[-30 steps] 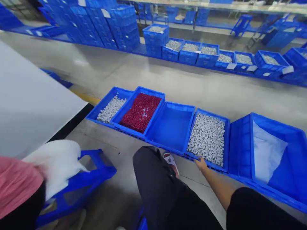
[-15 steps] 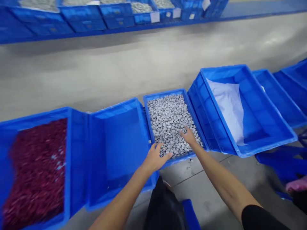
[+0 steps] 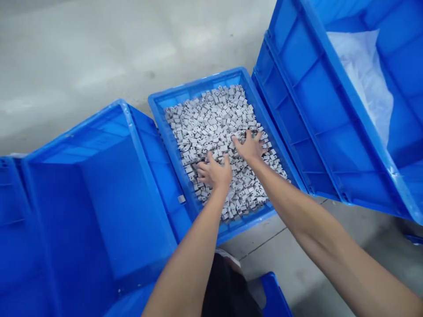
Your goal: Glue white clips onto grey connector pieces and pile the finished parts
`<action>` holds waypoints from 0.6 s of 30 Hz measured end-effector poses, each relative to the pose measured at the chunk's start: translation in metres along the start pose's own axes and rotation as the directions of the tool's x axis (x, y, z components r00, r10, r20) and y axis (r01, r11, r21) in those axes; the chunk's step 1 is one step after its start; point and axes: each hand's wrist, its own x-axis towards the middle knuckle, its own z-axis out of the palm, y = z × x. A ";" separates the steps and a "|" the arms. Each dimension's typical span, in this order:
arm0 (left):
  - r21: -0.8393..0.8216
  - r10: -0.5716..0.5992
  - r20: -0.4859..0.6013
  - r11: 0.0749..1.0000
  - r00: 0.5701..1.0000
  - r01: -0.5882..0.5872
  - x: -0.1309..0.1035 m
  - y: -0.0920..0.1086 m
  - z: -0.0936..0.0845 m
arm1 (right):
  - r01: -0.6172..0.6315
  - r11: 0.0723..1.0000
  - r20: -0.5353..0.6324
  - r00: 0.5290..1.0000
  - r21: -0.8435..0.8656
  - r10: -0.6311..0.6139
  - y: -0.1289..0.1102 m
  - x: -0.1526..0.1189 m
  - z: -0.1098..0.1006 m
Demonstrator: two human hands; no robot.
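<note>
Small grey block-shaped parts (image 3: 211,116) with holes in them fill a shallow blue crate (image 3: 201,88) on the floor before me. My left hand (image 3: 216,172) lies on the parts left of the middle, its fingers spread and the tips partly sunk among them. To its right and slightly farther off, my right hand (image 3: 250,147) touches the heap with thumb and fingers apart. Neither hand is closed round a part that I can see. One loose grey part (image 3: 181,199) sits outside the crate, at its left side.
On the left stands a deeper blue bin (image 3: 128,193) with a bare bottom. A tall blue bin (image 3: 307,88) at the right holds a white sheet (image 3: 366,75). Grey floor (image 3: 99,53) stretches beyond the crates. A blue object (image 3: 276,295) is near my legs.
My view has come closer to the crate of grey parts. Both hands have moved onto the parts, the left from the near edge inward. The red-filled bin and far crates have left view.
</note>
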 end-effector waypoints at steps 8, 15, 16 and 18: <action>-0.076 -0.040 0.113 0.996 0.993 0.049 -0.022 -0.006 -0.015 | 0.101 0.994 0.084 0.992 -0.034 -0.097 0.005 -0.034 -0.015; -0.105 -0.019 0.112 0.994 0.994 0.031 -0.025 -0.007 -0.014 | 0.125 0.992 0.158 0.980 -0.021 -0.120 0.001 -0.037 -0.015; -0.108 -0.031 0.119 0.993 0.992 0.044 -0.020 -0.007 -0.014 | 0.118 0.993 0.172 0.979 -0.019 -0.113 0.000 -0.037 -0.016; -0.123 -0.052 0.144 0.990 0.988 0.070 -0.010 -0.009 -0.016 | 0.109 0.994 0.202 0.974 -0.015 -0.104 -0.002 -0.036 -0.016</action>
